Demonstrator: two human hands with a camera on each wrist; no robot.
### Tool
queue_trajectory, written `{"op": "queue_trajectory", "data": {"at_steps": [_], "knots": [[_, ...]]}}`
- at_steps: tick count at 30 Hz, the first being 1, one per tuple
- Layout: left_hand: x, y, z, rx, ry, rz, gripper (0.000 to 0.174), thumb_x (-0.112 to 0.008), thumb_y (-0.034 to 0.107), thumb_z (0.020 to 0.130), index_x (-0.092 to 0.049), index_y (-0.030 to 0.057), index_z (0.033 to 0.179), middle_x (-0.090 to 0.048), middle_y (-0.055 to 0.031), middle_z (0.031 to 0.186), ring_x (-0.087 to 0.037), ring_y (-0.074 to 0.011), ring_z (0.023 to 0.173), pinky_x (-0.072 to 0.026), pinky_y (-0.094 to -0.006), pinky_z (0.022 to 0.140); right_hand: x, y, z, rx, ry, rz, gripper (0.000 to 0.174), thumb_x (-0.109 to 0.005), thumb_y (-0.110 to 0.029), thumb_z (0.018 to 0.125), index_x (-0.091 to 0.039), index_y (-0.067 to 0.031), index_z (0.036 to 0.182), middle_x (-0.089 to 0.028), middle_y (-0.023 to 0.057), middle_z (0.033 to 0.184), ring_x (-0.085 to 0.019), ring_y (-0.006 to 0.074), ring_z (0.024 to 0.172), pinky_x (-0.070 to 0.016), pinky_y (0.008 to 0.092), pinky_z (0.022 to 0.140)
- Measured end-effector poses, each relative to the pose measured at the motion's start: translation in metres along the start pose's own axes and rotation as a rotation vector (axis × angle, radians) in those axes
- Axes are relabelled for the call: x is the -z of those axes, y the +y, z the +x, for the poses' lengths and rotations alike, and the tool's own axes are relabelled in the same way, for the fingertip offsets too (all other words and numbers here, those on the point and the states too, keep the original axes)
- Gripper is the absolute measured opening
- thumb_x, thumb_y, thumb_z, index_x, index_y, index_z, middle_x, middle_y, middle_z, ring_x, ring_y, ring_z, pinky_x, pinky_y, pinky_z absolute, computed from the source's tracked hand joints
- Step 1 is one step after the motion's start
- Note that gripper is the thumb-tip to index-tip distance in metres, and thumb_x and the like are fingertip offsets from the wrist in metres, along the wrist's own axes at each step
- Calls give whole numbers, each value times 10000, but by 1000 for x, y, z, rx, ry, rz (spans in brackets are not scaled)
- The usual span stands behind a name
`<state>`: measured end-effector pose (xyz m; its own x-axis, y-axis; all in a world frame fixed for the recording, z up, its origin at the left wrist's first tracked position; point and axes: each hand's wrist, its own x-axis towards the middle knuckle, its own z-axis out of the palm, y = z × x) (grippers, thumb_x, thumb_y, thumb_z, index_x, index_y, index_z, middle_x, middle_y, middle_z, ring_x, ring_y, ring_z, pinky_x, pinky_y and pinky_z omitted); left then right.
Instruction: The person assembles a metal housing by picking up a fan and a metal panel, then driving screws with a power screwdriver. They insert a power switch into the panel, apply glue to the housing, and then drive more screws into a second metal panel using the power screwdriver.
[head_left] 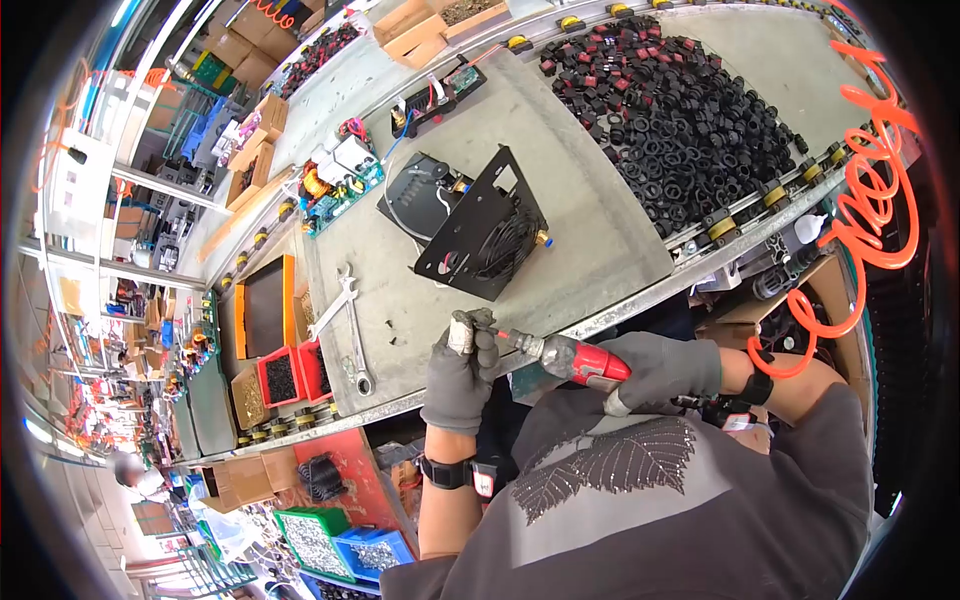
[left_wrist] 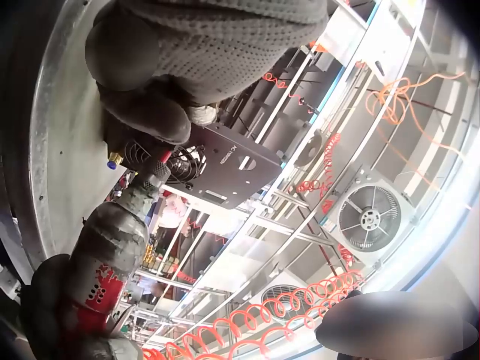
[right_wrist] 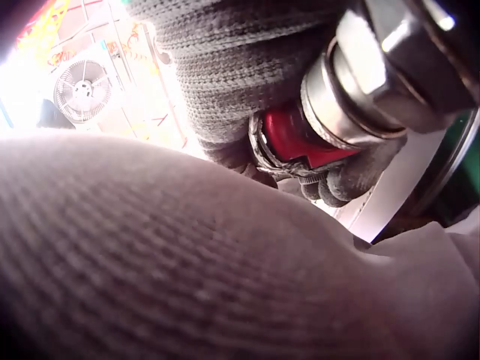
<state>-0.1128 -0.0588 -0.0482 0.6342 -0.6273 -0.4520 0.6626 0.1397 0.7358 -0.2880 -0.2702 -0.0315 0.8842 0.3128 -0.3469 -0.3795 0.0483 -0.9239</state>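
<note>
Knit cloth, lacquer and bare metal
The gloves (left_wrist: 217, 52) look matt and ribbed; the air screwdriver (head_left: 585, 362) has glossy red paint and scuffed silvery metal. The perforated panel (head_left: 487, 235) is smooth matt black, the wrenches (head_left: 352, 330) shiny metal, the coiled hose (head_left: 868, 215) glossy orange plastic.

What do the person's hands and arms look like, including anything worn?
The left hand and right hand wear grey knitted gloves; an off-white wrap seems to cover a left finger. Black wristbands holding small devices circle both wrists. The dark grey sleeves are short.
</note>
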Motion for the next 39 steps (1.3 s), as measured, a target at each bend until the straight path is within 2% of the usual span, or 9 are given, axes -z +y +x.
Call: {"op": "queue_trajectory", "data": {"at_steps": [11, 17, 20, 22, 23, 27, 30, 32, 39], "knots": [[-24, 0, -3, -254, 10, 192, 385, -577, 379, 965, -608, 19, 1097, -549, 24, 729, -468, -52, 577, -363, -194, 491, 1, 0, -11, -155, -79, 317, 289, -678, -134, 752, -581, -36, 1006, -541, -8, 770, -510, 66, 726, -432, 262, 649], [-16, -3, -8, -319, 230, 432, 471, -620, 451, 923, -615, 14, 1099, -508, 47, 662, -403, -43, 493, -287, -187, 423, 1, 2, -20, 87, 70, 184, 307, -676, -75, 749, -592, -19, 1039, -527, -26, 792, -483, 55, 758, -420, 244, 674], [0, 7, 29, -946, 312, 1073, 469, -778, 293, 822, -589, 4, 1139, -537, 27, 722, -454, -65, 577, -387, -228, 515, 4, -2, -28, 111, 123, 160, 258, -677, -78, 761, -585, -13, 993, -509, -30, 778, -466, 58, 750, -414, 242, 674], [-37, 17, 29, -801, 361, 1233, 537, -820, 191, 769, -561, 2, 1200, -625, -17, 832, -563, -105, 717, -471, -254, 672, 3, -4, -25, 84, 169, 124, 204, -684, -110, 754, -551, -14, 875, -486, -37, 724, -450, 59, 692, -409, 250, 635], [-30, 12, 47, -782, 189, 939, 529, -818, 175, 765, -581, -11, 1200, -681, -61, 977, -615, -131, 868, -482, -266, 803, 3, -3, -21, 28, 183, 83, 221, -685, -94, 743, -541, -9, 888, -477, -30, 722, -435, 60, 683, -399, 258, 613], [-31, 13, 56, -624, 101, 896, 356, -767, 133, 813, -649, -39, 1102, -685, -75, 1056, -619, -137, 930, -483, -293, 850, 3, -7, -23, -34, 196, 131, 220, -679, -98, 750, -528, -9, 881, -468, -17, 699, -421, 66, 654, -389, 274, 579], [-17, 18, 53, -610, 78, 906, 341, -731, 185, 851, -653, -32, 1103, -689, -68, 918, -620, -126, 776, -504, -279, 712, 5, -15, -24, -72, 200, 74, 221, -681, -100, 749, -531, -10, 884, -461, -11, 681, -417, 71, 638, -388, 275, 574], [-17, 25, 49, -522, 113, 1182, 298, -629, 252, 914, -643, 8, 1085, -625, -33, 728, -566, -82, 561, -439, -233, 455, 5, -14, -22, -98, 199, 82, 218, -680, -105, 752, -534, -10, 883, -467, -7, 682, -421, 75, 637, -391, 278, 578], [-21, 25, 48, -571, 51, 1012, 370, -684, 299, 888, -657, -20, 1073, -602, -42, 682, -522, -84, 518, -425, -247, 450, 5, -15, -15, -56, 192, 33, 233, -685, -150, 767, -547, 1, 878, -504, 5, 690, -444, 95, 634, -401, 294, 586]]}}
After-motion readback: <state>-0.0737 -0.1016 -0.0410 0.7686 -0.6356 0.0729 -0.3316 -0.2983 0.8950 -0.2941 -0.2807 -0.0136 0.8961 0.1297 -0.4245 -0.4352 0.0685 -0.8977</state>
